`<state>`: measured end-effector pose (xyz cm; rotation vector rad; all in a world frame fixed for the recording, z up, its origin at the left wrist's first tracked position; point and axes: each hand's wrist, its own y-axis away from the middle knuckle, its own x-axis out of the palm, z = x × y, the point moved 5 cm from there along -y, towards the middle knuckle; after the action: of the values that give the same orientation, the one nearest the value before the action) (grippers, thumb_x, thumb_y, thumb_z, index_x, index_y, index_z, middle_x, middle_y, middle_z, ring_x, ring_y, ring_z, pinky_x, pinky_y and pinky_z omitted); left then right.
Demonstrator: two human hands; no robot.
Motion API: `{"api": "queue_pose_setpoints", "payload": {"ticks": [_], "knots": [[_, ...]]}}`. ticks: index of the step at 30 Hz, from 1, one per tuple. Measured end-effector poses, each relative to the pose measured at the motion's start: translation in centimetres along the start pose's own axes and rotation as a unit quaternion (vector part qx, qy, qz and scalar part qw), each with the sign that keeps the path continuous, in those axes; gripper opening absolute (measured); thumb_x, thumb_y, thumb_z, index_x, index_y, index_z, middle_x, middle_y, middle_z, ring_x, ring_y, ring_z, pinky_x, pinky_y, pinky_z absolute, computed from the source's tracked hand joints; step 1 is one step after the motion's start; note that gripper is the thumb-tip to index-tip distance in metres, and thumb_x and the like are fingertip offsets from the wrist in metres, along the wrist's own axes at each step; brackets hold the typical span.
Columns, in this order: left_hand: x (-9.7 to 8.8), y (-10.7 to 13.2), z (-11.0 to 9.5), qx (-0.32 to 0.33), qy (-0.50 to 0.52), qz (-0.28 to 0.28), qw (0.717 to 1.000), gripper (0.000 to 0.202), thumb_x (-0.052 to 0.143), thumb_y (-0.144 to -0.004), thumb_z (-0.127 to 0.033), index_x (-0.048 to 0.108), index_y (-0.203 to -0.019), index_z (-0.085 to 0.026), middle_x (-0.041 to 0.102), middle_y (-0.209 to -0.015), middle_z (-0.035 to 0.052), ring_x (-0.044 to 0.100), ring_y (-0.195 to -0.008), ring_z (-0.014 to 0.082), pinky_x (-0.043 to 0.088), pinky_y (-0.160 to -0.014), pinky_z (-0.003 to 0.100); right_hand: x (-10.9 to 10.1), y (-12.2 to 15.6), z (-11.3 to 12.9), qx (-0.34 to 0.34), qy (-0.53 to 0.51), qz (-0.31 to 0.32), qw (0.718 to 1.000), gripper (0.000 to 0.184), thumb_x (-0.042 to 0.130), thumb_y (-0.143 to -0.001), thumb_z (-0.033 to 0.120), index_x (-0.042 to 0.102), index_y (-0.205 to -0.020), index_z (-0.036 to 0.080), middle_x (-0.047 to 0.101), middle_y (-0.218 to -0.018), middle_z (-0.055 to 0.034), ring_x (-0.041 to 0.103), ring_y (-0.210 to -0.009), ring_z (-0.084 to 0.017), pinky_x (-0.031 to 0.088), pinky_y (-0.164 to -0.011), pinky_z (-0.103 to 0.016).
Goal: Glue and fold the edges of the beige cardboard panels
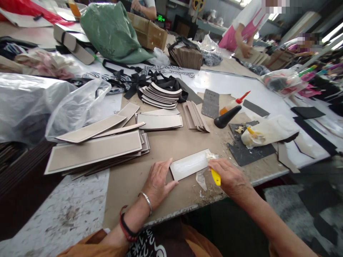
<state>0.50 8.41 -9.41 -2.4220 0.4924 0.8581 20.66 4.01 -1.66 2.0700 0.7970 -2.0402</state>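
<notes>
A rectangular panel (189,166) lies on the brown board before me, its upper face coated in wet-looking white glue. My left hand (160,178) rests flat at the panel's left end, fingers stretched out and thumb apart. In my right hand (227,175) is a glue brush (215,177) with a yellow handle, its whitish bristles touching the panel's right end. Just below the panel lies a translucent dried glue scrap (201,180). To the right, a white glue container (268,131) lies on its side on a dark sheet, with something yellow at its mouth.
Stacked beige panels (93,151) lie at left, with curved strips (160,95) behind. A black cone-shaped object (227,117) and a red-tipped bottle (235,103) stand beyond the panel. A green bag (112,34) sits at the back; a person in a pink apron (243,28) works across the table.
</notes>
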Motion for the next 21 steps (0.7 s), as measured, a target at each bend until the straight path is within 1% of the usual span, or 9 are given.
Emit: {"api": "queue_pose_setpoints", "payload": {"ticks": [2,4,6,9,12,14,17,19,21], "knots": [[0.0,0.0,0.0,0.008,-0.003,-0.005,1.000,0.072,0.069,-0.070,-0.021,0.032,-0.132,-0.018,0.058,-0.112,0.0111,0.051,-0.101,0.0254,0.045,-0.088,0.044,0.1,-0.7,0.7,-0.005,0.001,0.001,1.000,0.023,0.035,-0.090,0.009,0.057,-0.094,0.012,0.062,-0.089,-0.0114,0.056,-0.087,-0.022,0.050,-0.078,-0.035],[0.0,0.0,-0.1,0.016,-0.006,-0.009,1.000,0.071,0.069,-0.070,-0.021,0.033,-0.131,-0.018,0.058,-0.112,0.0114,0.051,-0.100,0.0255,0.046,-0.087,0.043,0.3,-1.6,2.1,-0.011,-0.026,-0.002,1.000,0.021,0.036,-0.090,0.009,0.058,-0.092,0.011,0.062,-0.087,-0.0116,0.055,-0.084,-0.022,0.050,-0.077,-0.035],[0.1,0.0,-0.1,0.019,-0.007,-0.013,1.000,0.070,0.069,-0.071,-0.022,0.034,-0.131,-0.018,0.058,-0.111,0.0113,0.052,-0.100,0.0253,0.046,-0.087,0.043,0.4,-2.6,4.1,-0.025,-0.077,-0.001,0.997,0.018,0.040,-0.090,0.011,0.058,-0.090,0.010,0.061,-0.086,-0.0115,0.055,-0.082,-0.022,0.050,-0.076,-0.035],[0.1,0.1,0.0,0.013,-0.003,-0.017,1.000,0.065,0.064,-0.074,-0.020,0.033,-0.131,-0.017,0.058,-0.111,0.0114,0.051,-0.100,0.0250,0.046,-0.088,0.044,0.3,-3.6,7.2,-0.051,-0.169,-0.007,0.984,0.016,0.042,-0.090,0.012,0.058,-0.086,0.010,0.061,-0.084,-0.0107,0.055,-0.082,-0.020,0.050,-0.075,-0.033],[0.1,0.1,0.0,0.001,0.006,-0.002,1.000,0.061,0.058,-0.076,-0.016,0.032,-0.132,-0.016,0.057,-0.113,0.0123,0.051,-0.103,0.0249,0.044,-0.090,0.046,-0.2,-3.7,8.8,-0.054,-0.255,-0.027,0.965,0.013,0.043,-0.089,0.009,0.056,-0.086,0.011,0.061,-0.084,-0.0097,0.055,-0.082,-0.019,0.050,-0.075,-0.031],[0.1,0.0,0.0,-0.007,0.009,0.007,1.000,0.062,0.059,-0.075,-0.016,0.033,-0.131,-0.015,0.056,-0.113,0.0128,0.051,-0.103,0.0250,0.044,-0.090,0.046,-0.6,-3.2,8.6,-0.043,-0.307,-0.032,0.950,0.013,0.044,-0.087,0.007,0.055,-0.092,0.013,0.062,-0.089,-0.0097,0.056,-0.086,-0.018,0.050,-0.077,-0.031],[0.0,-0.1,-0.2,-0.012,0.008,0.011,1.000,0.067,0.066,-0.072,-0.020,0.034,-0.131,-0.015,0.057,-0.113,0.0128,0.050,-0.102,0.0254,0.044,-0.090,0.044,-1.0,-2.3,7.1,-0.007,-0.363,-0.036,0.931,0.021,0.045,-0.086,0.005,0.053,-0.102,0.016,0.061,-0.096,-0.0088,0.057,-0.093,-0.017,0.050,-0.081,-0.031],[-0.1,-0.2,-0.3,-0.012,0.006,0.013,1.000,0.071,0.070,-0.070,-0.023,0.034,-0.131,-0.015,0.057,-0.113,0.0125,0.050,-0.102,0.0256,0.044,-0.090,0.044,-1.1,-1.9,5.9,0.036,-0.377,-0.057,0.924,0.022,0.047,-0.086,0.007,0.054,-0.102,0.019,0.062,-0.096,-0.0072,0.058,-0.094,-0.017,0.050,-0.082,-0.031],[-0.1,-0.2,-0.3,-0.014,0.003,0.018,1.000,0.073,0.072,-0.069,-0.025,0.034,-0.130,-0.014,0.058,-0.113,0.0129,0.050,-0.102,0.0256,0.044,-0.090,0.044,-1.0,-1.7,5.0,0.102,-0.380,-0.086,0.915,0.016,0.049,-0.087,0.012,0.056,-0.098,0.020,0.063,-0.092,-0.0060,0.060,-0.091,-0.018,0.051,-0.080,-0.031]]}}
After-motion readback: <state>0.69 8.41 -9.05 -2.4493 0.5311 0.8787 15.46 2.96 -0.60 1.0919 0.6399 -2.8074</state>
